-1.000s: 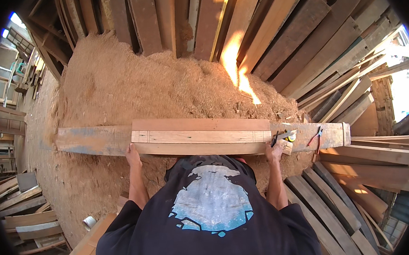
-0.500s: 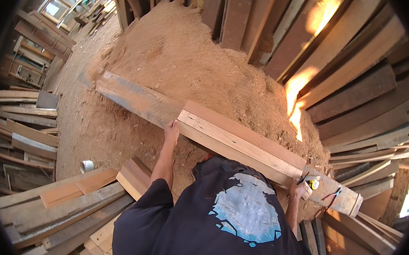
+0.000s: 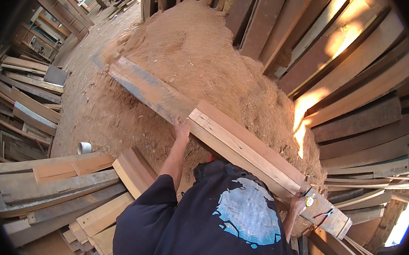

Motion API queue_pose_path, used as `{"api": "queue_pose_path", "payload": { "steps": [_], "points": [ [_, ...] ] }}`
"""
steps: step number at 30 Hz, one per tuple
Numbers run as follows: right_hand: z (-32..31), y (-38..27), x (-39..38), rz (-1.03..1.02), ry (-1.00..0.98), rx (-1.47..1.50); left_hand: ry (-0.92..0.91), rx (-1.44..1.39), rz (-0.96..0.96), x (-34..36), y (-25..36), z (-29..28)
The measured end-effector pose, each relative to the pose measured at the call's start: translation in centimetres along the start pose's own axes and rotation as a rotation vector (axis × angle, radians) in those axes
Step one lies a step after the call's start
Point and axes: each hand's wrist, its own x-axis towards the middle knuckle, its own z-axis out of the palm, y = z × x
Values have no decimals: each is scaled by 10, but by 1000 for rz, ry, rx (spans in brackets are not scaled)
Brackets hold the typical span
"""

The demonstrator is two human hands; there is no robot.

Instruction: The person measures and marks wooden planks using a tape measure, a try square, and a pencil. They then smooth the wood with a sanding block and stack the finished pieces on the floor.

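Observation:
Several squared lengths of wood lie side by side on a long worn board point(image 3: 154, 93). The pale wooden beam point(image 3: 245, 152) among them has pencil lines across its top near both ends. A browner beam point(image 3: 260, 145) lies along its far side. My left hand point(image 3: 181, 128) is closed on the near left end of the pale beam. At the right end, my right hand point(image 3: 297, 203) is closed round the near corner, its fingers partly hidden. Just beside it sit a small yellow tape measure point(image 3: 309, 201) and red-handled pliers point(image 3: 323, 215) on the board.
A sawdust heap point(image 3: 196, 46) rises beyond the board. Tall planks point(image 3: 357, 119) lean along the right and far side. Stacked timber point(image 3: 63, 184) lies at the near left, beside a white cup-like piece point(image 3: 84, 147) on the ground.
The view has swung slightly, so the scene sits differently in the picture. Both hands stay at the two ends of the pale beam.

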Motion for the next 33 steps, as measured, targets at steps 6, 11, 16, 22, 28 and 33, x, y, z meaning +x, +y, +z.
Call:
{"api": "queue_pose_path", "payload": {
  "steps": [6, 11, 16, 22, 28, 33],
  "points": [
    [-16, -41, 18, -165, 27, -98, -69, -385, -209, -33, -18, 8],
    [-7, -96, 22, -273, -112, -16, -251, -341, -471, -120, 6, 31],
    [-19, -181, -9, -400, -391, 83, -322, -317, -607, -188, -11, 50],
    [54, -182, 11, -602, -578, 477, -350, -20, -557, -206, 6, 61],
    [59, -222, -22, -410, -957, 542, -347, -37, -519, -206, -8, 51],
    [94, -237, -43, -274, -1190, 734, -458, -75, -619, -198, -1, 49]
  ]
}}
